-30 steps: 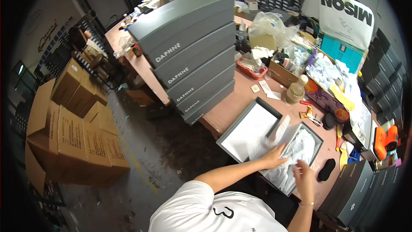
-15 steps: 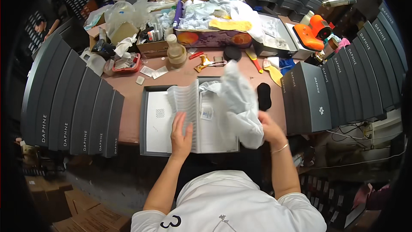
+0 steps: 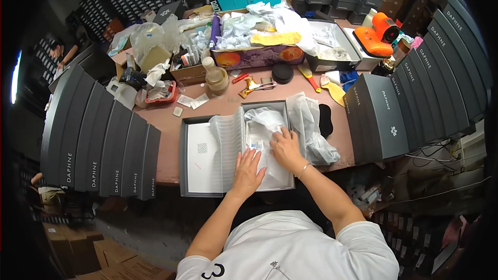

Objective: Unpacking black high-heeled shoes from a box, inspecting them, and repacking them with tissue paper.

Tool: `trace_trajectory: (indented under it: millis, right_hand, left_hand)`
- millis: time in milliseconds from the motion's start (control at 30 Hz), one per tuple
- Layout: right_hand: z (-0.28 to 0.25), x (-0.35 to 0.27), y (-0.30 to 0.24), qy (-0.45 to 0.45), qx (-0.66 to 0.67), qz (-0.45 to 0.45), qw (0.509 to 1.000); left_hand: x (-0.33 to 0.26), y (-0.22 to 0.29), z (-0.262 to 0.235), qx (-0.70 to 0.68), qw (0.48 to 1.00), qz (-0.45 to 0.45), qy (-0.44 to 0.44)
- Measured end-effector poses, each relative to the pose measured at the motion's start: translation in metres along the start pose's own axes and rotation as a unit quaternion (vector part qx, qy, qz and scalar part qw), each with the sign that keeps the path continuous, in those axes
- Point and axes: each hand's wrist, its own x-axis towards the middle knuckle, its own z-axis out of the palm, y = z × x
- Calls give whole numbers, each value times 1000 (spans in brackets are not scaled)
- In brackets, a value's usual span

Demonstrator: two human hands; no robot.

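A dark grey shoebox [image 3: 290, 111] stands before me with its lid [image 3: 184, 140] beside it on the left; the lid has a white inside. A ribbed translucent sheet [image 3: 226, 145] lies partly over the lid, next to the box. My left hand [image 3: 249, 173] rests over the near part of the box, fingers spread. Inside, my right hand [image 3: 286, 150] presses on crumpled white tissue paper [image 3: 270, 119], its fingers apart. A small white packet with blue print [image 3: 255, 144] shows between my hands. Right of the box lies a bundle in white wrapping [image 3: 306, 119], untouched.
Shoeboxes stand in rows at the left [image 3: 98, 140] and right [image 3: 415, 103]. A black insole-shaped piece [image 3: 325, 120] lies beside the bundle. Behind are a glue bottle [image 3: 215, 78], a brush [image 3: 309, 78], an orange device [image 3: 376, 39] and a carton of crumpled paper [image 3: 249, 57].
My right hand has put the white-wrapped bundle down right of the box and moved left onto the tissue paper. My left hand has shifted right, from the ribbed sheet to over the box.
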Motion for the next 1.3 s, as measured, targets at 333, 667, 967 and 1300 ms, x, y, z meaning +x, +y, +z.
trace_trajectory:
  millis: [333,667,967,1300]
  right_hand:
    - [-41,-48,36,212,410,186,868]
    - [-85,-109,27,273,766,266,517]
    - [-114,-37,-36,69,263,15,962]
    - [-26,-54,11,15,308,203,929]
  left_hand:
    - [21,23,-8,1,998,-24,-53]
    - [41,76,20,-108,980,138,-97]
    - [31,121,14,-165,890,146,-399]
    - [32,-106,38,-348,907,-238,-10]
